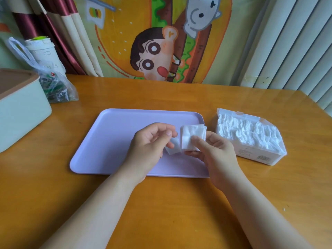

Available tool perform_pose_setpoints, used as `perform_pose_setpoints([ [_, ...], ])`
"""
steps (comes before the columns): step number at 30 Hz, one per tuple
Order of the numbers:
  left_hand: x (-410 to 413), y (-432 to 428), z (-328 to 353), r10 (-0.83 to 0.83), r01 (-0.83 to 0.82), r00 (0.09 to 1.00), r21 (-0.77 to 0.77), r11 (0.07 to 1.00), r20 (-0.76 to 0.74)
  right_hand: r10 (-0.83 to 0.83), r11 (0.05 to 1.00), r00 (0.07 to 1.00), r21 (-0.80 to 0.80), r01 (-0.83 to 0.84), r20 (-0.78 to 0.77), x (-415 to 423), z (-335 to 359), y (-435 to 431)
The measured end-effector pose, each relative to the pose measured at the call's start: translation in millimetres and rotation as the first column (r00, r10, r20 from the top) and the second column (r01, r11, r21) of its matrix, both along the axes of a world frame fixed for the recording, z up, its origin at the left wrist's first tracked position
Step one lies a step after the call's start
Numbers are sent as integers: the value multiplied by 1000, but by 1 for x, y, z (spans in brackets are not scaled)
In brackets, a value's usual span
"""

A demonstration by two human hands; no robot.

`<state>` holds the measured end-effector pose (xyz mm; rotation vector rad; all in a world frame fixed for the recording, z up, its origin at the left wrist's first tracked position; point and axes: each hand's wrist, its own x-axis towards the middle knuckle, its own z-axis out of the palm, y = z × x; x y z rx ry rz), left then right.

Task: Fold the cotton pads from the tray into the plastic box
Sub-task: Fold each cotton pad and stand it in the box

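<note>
Orange-brown wooden table (161, 203), cartoon wall hanging (152, 42) behind (burger print), pale vertical blinds (291, 42) right, daylight

You're in a lived-in room of a home; a cartoon-print cloth (158, 42) hangs ahead of you; dark red and cream curtains (59, 33) drape to your left, pale pleated drapes (291, 44) to your right; your wooden table (161, 94) carries household odds: a paper cup (43, 49), a thin plastic bag (53, 85), a mint-green lidded box (19, 108).

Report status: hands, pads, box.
Left hand pinching one small pad; right hand holding a stack of pads. Both above tray. Plastic box to the right, packed with pads. Nothing between.
</note>
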<state>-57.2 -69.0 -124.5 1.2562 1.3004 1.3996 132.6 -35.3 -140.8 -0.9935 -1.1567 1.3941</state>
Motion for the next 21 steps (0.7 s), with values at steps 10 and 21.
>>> perform_pose_setpoints([
  [10, -7, 18, -27, 133, -165, 799, -1, 986, -586, -43, 995, 993, -92, 33, -110, 2, -2, 9],
  [21, 0, 38, -8, -84, -173, 717, -294, 940, -692, -35, 993, 985, -116, 16, -166, 1, 4, 4],
])
